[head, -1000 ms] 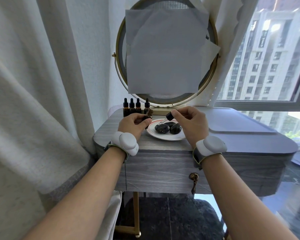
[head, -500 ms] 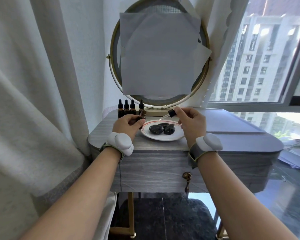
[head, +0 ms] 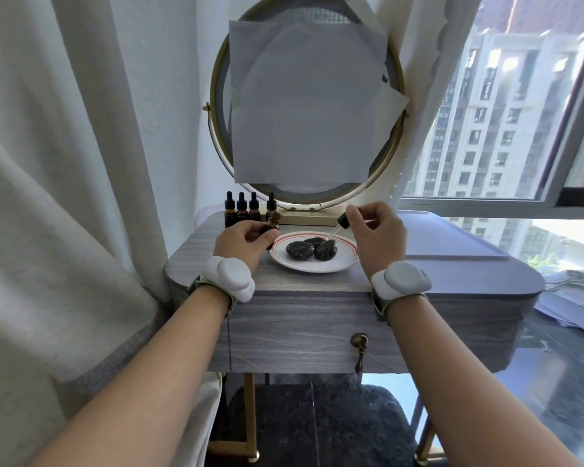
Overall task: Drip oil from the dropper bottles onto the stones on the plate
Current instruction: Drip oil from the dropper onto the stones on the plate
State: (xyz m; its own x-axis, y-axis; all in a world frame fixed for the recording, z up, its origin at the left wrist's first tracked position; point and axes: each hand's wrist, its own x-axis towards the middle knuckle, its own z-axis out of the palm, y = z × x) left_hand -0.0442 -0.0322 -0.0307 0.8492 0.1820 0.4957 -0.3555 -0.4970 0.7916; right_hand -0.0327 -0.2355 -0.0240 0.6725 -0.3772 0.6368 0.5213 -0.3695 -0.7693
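A white plate [head: 346,261] with a red ring sits on the grey dressing table and carries three glossy black stones [head: 299,250]. My right hand [head: 378,235] pinches a dropper [head: 338,227] by its black bulb, its glass tip slanting down over the right-hand stone [head: 326,251]. My left hand [head: 241,241] grips an uncapped amber bottle [head: 273,221] just left of the plate. Several capped amber dropper bottles [head: 242,210] stand in a row behind that hand.
A round gold-framed mirror [head: 305,106] covered with paper stands behind the plate. A grey mat [head: 452,241] lies on the right of the table [head: 304,284]. Curtains hang on the left, a window is on the right, a dark stool [head: 317,423] sits below.
My right hand lifted the dropper off toward the right and tilted its tip down over the right-hand stone. My left hand still holds the bottle. The view shifted slightly.
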